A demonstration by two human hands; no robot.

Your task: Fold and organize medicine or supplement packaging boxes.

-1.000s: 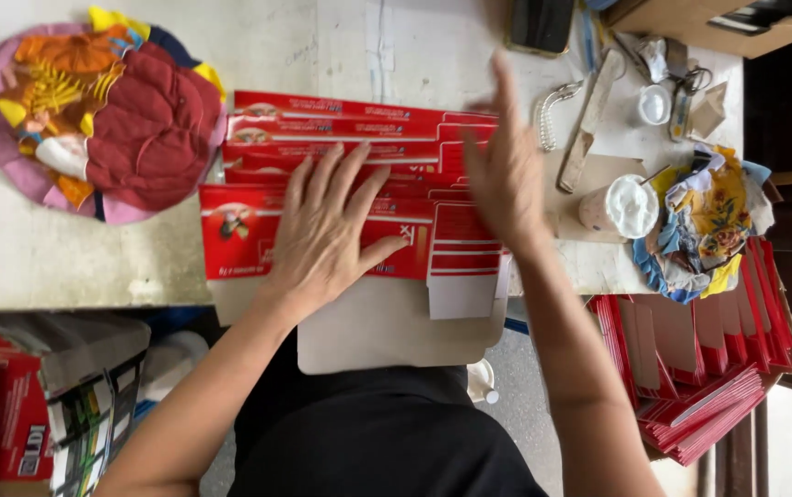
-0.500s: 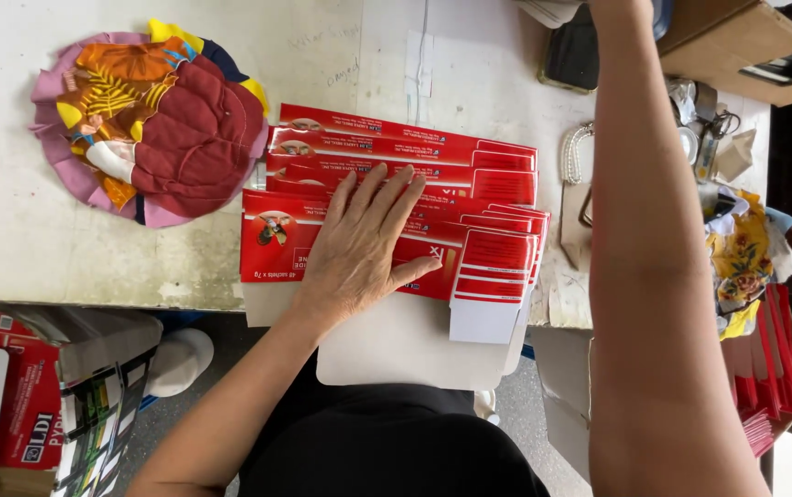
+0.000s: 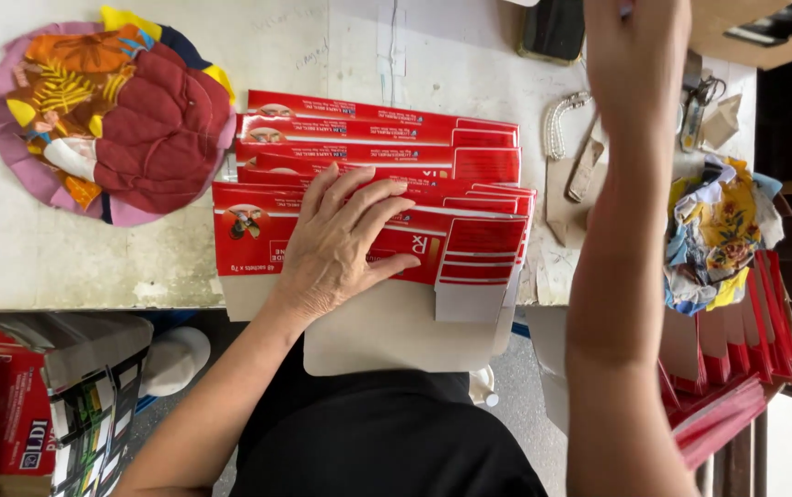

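Palm down, the left hand (image 3: pixel 341 244) lies open with fingers spread on the fanned stack of flat red cartons (image 3: pixel 378 198), near the front edge of the white surface (image 3: pixel 64 267). Her right hand (image 3: pixel 635 55) reaches toward the far edge, fingertips cropped, so I cannot tell its grip. A patchwork cloth round (image 3: pixel 106 110) sits to the left.

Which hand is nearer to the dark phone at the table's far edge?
Right. The right hand reaches up just beside the phone; the left hand lies flat on the red cartons, well short of it.
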